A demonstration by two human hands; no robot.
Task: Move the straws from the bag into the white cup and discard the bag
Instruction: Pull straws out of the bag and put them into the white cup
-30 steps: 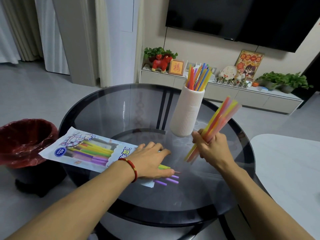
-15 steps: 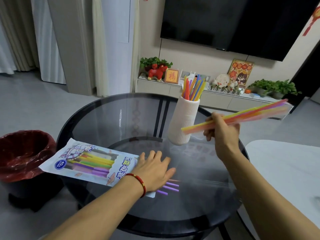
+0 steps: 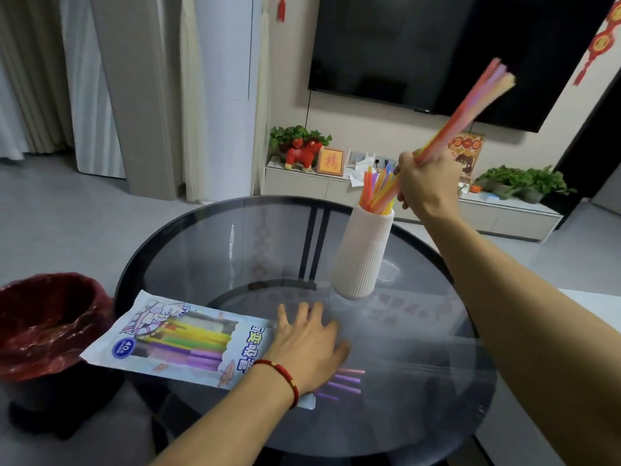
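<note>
A tall ribbed white cup (image 3: 362, 253) stands on the round glass table (image 3: 255, 250) and holds several coloured straws. My right hand (image 3: 425, 185) grips a bundle of coloured straws (image 3: 468, 109) just above and right of the cup's mouth; the bundle slants up to the right, its lower ends at the rim. The printed straw bag (image 3: 181, 341) lies flat on the table's left side with yellow, green and purple straws inside. My left hand (image 3: 307, 344) presses flat on the bag's open end, where purple straw tips (image 3: 344, 381) stick out.
A bin with a dark red liner (image 3: 47, 324) stands on the floor left of the table, beside the bag's far end. A white surface (image 3: 584, 307) sits to the right. A TV cabinet with plants and ornaments runs along the back wall.
My right hand has lifted the straw bundle from table height and turned it steeply upward over the cup's mouth. My left hand has stayed flat on the bag.
</note>
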